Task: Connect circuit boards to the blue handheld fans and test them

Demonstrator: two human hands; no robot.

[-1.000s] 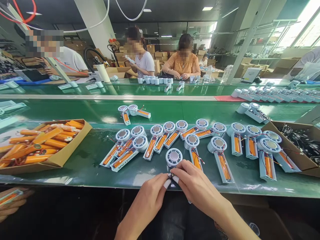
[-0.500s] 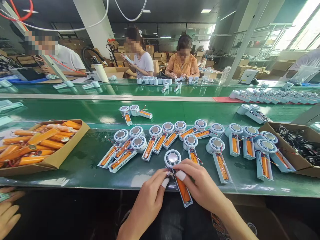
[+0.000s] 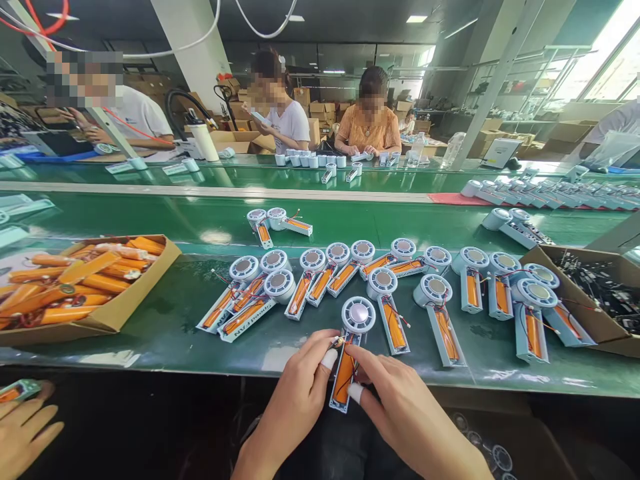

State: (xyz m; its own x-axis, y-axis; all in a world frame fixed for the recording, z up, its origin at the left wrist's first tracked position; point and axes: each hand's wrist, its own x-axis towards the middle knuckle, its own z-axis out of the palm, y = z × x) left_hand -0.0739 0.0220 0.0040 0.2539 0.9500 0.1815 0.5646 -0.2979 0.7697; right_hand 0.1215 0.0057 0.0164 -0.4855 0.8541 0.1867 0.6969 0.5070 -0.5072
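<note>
A half-assembled handheld fan [image 3: 358, 315] lies at the green bench's front edge, round head up, its open handle toward me and jutting past the edge. Inside the handle sits an orange battery [image 3: 344, 380] with thin dark and red wires. My left hand [image 3: 300, 380] is closed, thumb and forefinger pinching a small wire connector [image 3: 340, 342] at the handle's top. My right hand [image 3: 395, 393] grips the handle's right side, thumb against its edge and forefinger on the wires near the neck. White covers wrap fingertips on both hands.
Several similar fans [image 3: 385, 287] lie around on the bench. A cardboard box of orange batteries [image 3: 125, 313] stands left; another box [image 3: 613, 340] of dark small parts stands right. A co-worker's hand [image 3: 25, 427] holds a part at lower left. People work across the belt [image 3: 200, 220].
The fan has shifted slightly right at its head, and its handle has swung left. My right hand has moved from over the neck to the handle's side. The co-worker's hand has come further in.
</note>
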